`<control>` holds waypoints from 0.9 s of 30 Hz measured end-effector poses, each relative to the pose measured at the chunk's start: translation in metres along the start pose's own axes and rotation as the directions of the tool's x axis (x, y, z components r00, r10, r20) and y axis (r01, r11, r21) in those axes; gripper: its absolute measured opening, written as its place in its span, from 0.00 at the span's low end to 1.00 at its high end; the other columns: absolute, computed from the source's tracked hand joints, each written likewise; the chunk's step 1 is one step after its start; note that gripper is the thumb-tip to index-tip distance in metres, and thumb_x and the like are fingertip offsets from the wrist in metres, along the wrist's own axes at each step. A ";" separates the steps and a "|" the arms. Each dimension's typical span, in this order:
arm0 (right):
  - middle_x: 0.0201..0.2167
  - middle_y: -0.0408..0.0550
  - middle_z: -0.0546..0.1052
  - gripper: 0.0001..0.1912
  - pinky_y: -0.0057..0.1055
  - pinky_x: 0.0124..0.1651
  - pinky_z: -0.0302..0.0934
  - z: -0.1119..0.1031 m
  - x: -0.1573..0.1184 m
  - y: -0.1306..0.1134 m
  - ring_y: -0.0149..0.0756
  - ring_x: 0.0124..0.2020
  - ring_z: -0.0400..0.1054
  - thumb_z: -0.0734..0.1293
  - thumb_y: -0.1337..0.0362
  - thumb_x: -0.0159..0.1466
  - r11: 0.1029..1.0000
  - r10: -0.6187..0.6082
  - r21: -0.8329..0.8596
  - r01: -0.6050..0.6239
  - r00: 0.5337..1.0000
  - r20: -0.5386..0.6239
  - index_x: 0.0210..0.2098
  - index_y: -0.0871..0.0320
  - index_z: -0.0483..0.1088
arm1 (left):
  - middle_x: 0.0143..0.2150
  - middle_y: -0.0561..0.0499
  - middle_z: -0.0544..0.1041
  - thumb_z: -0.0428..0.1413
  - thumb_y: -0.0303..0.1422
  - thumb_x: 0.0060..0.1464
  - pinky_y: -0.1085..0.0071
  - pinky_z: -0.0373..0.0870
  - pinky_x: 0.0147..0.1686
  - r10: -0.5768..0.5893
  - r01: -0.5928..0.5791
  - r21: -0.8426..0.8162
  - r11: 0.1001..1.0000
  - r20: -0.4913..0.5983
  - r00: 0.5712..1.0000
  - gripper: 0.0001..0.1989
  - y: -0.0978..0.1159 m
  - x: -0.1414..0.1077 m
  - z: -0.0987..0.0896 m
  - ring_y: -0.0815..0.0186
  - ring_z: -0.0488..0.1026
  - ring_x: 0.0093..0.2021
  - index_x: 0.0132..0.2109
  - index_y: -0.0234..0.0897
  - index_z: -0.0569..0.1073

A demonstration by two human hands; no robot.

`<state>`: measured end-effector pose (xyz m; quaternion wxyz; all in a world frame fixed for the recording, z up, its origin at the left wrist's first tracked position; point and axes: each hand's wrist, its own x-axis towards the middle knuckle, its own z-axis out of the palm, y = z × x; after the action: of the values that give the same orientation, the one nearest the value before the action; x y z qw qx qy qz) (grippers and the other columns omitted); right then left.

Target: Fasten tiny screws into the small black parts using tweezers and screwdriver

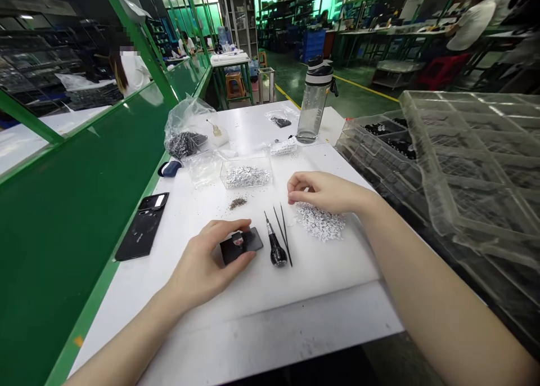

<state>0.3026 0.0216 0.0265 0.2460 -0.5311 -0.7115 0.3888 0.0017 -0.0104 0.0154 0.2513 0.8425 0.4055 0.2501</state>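
Observation:
My left hand (211, 256) grips a small dark rectangular block (240, 245) by its edges, thumb on the near side and fingers on the far side. A little picture or reflection shows on the block's glossy top. Over a pile of tiny white parts (323, 223), my right hand (318, 192) is closed in a pinch; whatever is between its fingertips is too small to make out. Between the hands lie a black-handled screwdriver (276, 248) and dark tweezers (284, 234). Beyond them are a little heap of brownish bits (238, 203) and a clear box (246, 175) of white parts.
A black phone-like pouch (143, 228) lies at left by the green partition (80, 200). Farther back are a plastic bag (185, 133) of dark parts, a small bottle (216, 131) and a water bottle (314, 102). Stacked clear compartment trays (476, 166) stand at right. People work in the background.

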 end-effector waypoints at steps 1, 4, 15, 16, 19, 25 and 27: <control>0.37 0.50 0.82 0.08 0.34 0.38 0.63 0.001 0.000 -0.002 0.38 0.37 0.73 0.68 0.59 0.63 0.999 -0.019 0.032 0.020 1.000 -0.017 0.38 0.57 0.72 | 0.50 0.46 0.83 0.62 0.38 0.57 0.53 0.78 0.51 -0.013 0.013 -0.015 1.000 0.001 1.000 0.19 -0.005 -0.001 0.002 0.53 0.79 0.49 0.55 0.44 0.77; 0.35 0.49 0.82 0.09 0.33 0.39 0.65 0.009 0.001 -0.009 0.38 0.38 0.75 0.71 0.59 0.62 0.985 -0.088 0.140 0.098 0.993 -0.075 0.38 0.57 0.72 | 0.48 0.46 0.83 0.60 0.38 0.60 0.55 0.79 0.49 -0.050 0.050 -0.076 0.996 -0.003 0.999 0.15 -0.016 -0.002 0.005 0.55 0.81 0.46 0.54 0.43 0.78; 0.41 0.47 0.84 0.06 0.36 0.51 0.73 0.083 -0.001 -0.043 0.38 0.46 0.80 0.69 0.64 0.67 0.885 -0.367 0.223 0.409 0.907 -0.209 0.40 0.56 0.79 | 0.46 0.48 0.85 0.61 0.38 0.60 0.61 0.79 0.48 -0.127 0.127 -0.265 0.956 0.019 0.992 0.16 -0.019 -0.001 0.008 0.57 0.83 0.44 0.54 0.41 0.79; 0.42 0.46 0.84 0.06 0.37 0.53 0.72 0.087 -0.001 -0.043 0.39 0.48 0.79 0.69 0.66 0.67 0.875 -0.401 0.204 0.440 0.892 -0.207 0.40 0.56 0.79 | 0.45 0.49 0.85 0.62 0.37 0.60 0.62 0.79 0.46 -0.121 0.121 -0.266 0.956 0.017 0.993 0.15 -0.018 -0.001 0.008 0.58 0.83 0.43 0.53 0.41 0.80; 0.43 0.46 0.85 0.06 0.37 0.55 0.72 0.094 0.001 -0.042 0.38 0.49 0.78 0.69 0.70 0.65 0.840 -0.488 0.150 0.521 0.848 -0.207 0.37 0.55 0.80 | 0.43 0.51 0.85 0.61 0.34 0.60 0.65 0.77 0.44 -0.101 0.102 -0.275 0.956 0.017 0.995 0.11 -0.017 0.001 0.007 0.59 0.82 0.43 0.50 0.41 0.81; 0.42 0.48 0.83 0.08 0.32 0.41 0.72 0.099 0.000 -0.044 0.35 0.43 0.77 0.69 0.73 0.65 0.860 -0.467 0.094 0.501 0.849 -0.246 0.38 0.56 0.79 | 0.45 0.53 0.85 0.60 0.31 0.62 0.69 0.75 0.46 -0.089 0.090 -0.293 0.952 0.018 0.996 0.10 -0.016 0.000 0.010 0.63 0.81 0.45 0.50 0.41 0.80; 0.43 0.47 0.82 0.08 0.30 0.38 0.70 0.099 -0.002 -0.046 0.34 0.43 0.76 0.69 0.73 0.65 0.877 -0.441 0.099 0.470 0.870 -0.221 0.38 0.56 0.78 | 0.45 0.53 0.85 0.60 0.31 0.62 0.69 0.75 0.44 -0.087 0.089 -0.292 0.952 0.022 0.996 0.10 -0.016 -0.001 0.010 0.64 0.81 0.44 0.50 0.40 0.80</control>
<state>0.2012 -0.0151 0.0066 0.4373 -0.3629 -0.7587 0.3187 -0.0015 -0.0047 -0.0030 0.3859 0.7784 0.4000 0.2919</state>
